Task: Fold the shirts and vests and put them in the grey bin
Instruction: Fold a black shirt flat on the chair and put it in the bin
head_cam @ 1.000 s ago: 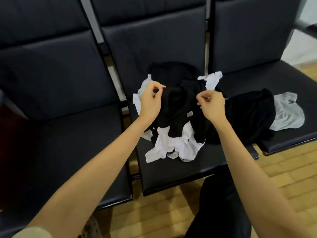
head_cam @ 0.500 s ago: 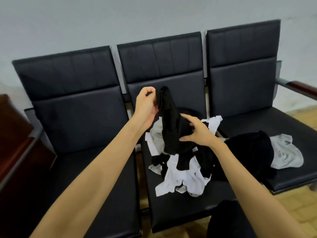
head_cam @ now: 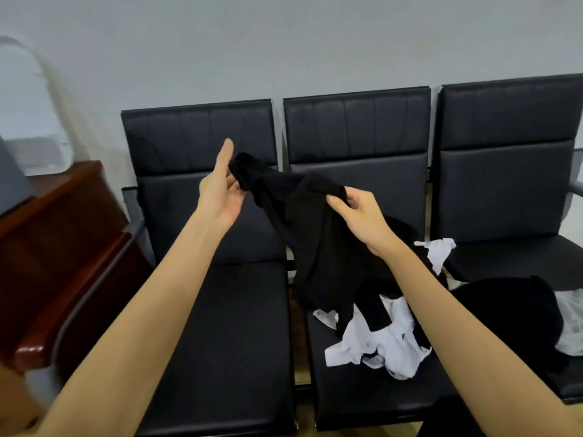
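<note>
head view: a black garment (head_cam: 315, 234) is lifted clear of the mixed pile (head_cam: 378, 339) of black and white clothes on the middle seat (head_cam: 362, 398); the step in hand appears to be sorting out one piece before folding. the next move likely calls for finding its shoulders or hem and spreading it flat, perhaps on the left seat (head_cam: 233, 342). left hand (head_cam: 220, 190): palm up, fingers nearly straight, one bunched end of the garment resting against them. right hand (head_cam: 359, 212): fingers curled, pinching the other end. the grey bin cannot be identified with certainty.
</note>
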Tool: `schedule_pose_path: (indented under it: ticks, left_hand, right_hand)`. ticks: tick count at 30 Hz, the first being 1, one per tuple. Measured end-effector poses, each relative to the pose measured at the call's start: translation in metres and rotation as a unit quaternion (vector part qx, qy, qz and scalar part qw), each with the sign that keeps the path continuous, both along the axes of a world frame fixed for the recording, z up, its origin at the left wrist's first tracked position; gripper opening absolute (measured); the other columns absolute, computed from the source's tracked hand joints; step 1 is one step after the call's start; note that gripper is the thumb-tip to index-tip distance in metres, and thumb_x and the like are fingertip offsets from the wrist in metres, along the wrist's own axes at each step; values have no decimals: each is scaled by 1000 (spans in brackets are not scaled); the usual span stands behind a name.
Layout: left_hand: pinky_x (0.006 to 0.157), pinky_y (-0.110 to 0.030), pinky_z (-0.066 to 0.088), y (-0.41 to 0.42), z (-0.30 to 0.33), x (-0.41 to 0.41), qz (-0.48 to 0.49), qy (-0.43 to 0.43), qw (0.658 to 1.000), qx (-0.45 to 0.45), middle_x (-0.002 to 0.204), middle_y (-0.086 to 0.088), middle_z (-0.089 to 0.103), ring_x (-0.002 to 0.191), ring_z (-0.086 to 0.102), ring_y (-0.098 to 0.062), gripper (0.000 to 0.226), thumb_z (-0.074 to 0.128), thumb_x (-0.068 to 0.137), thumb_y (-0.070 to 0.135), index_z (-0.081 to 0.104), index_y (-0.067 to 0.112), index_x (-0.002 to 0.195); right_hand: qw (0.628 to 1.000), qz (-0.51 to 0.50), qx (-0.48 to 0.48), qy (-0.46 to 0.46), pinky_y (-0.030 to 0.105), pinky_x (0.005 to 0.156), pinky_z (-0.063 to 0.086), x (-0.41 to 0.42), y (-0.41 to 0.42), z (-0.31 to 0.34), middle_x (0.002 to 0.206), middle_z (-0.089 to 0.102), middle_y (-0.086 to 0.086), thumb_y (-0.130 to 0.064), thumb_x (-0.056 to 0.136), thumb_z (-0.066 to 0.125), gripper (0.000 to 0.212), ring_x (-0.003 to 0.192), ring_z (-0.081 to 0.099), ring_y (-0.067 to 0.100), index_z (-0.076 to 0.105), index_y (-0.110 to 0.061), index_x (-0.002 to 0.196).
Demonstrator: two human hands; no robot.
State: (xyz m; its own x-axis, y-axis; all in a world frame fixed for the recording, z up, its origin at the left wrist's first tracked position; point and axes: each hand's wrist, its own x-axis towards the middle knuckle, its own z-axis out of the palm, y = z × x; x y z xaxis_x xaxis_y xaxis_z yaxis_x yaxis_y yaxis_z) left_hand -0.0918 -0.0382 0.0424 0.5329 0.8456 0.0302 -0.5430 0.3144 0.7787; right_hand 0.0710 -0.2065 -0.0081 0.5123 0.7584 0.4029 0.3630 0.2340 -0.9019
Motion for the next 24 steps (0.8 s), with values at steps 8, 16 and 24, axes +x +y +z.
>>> schedule_pose_path:
  ticks: [8, 16, 24]
  left_hand:
    - [82, -30, 55, 53, -9, -83, 89, 180, 967, 156, 105, -14, 69, 99, 67, -25, 26, 56, 90, -8, 67, 2, 111]
    - [55, -28, 53, 85, -24, -150, 228, 312, 910, 149, 81, -4, 62, 74, 62, -19, 31, 38, 97, -1, 63, 13, 86]
    - [59, -26, 45, 99, -9, -178, 220, 290, 931, 16, 84, -4, 57, 72, 55, -17, 14, 44, 94, 11, 56, 12, 102]
  right_hand:
    - [998, 26, 2, 52, 30, 80, 50, -65, 63, 18, 94, 69, 7, -22, 97, 57, 25, 88, 63, 13, 69, 0, 98]
    - [993, 78, -74, 37, 38, 71, 38, -91, 108, -22, 78, 57, 23, -48, 81, 66, 66, 80, 48, 19, 54, 17, 83]
    - [991, 0, -135, -11, 31, 57, 37, -95, 120, -59, 44, 39, -2, -34, 85, 69, 58, 47, 40, 13, 34, -6, 49]
